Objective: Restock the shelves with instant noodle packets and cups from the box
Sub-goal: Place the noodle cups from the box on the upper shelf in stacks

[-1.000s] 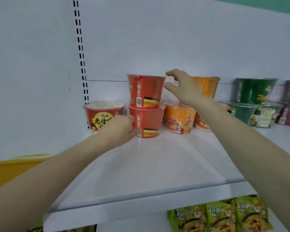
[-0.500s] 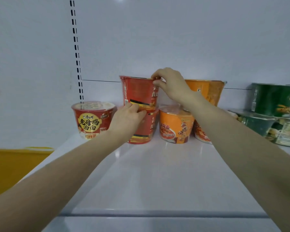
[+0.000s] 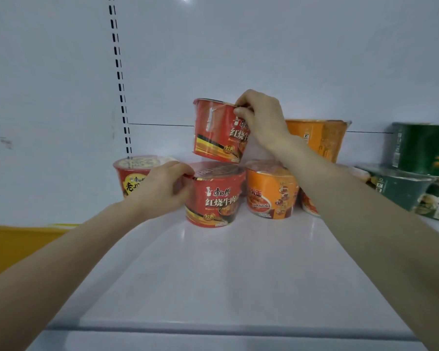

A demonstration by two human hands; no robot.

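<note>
R hand (image 3: 261,117) fingers pinch the rim of upper red cup (image 3: 218,133), which is tilted, at 12 o'clock just above lower red cup (image 3: 216,198) on shelf (image 3: 213,274). L hand (image 3: 162,190) fingers curl on the lower cup's rim at 9 o'clock. Whether the cups touch: can't tell.

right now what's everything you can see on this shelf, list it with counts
red wrapped noodle cups: three, red; upper red cup tilted above lower red cup, yellow-labelled red cup far left
orange noodle cups: three, orange; front orange cup beside the lower red cup, two stacked behind the right arm
green noodle cups: at least two, dark green; stacked far right
white shelf: one, white; under the cups
slotted strip: one, black slots; back panel, left
yellow surface: one, yellow; lower left, unclear
left hand: grips lower red cup
right hand: pinches upper red cup's rim
</note>
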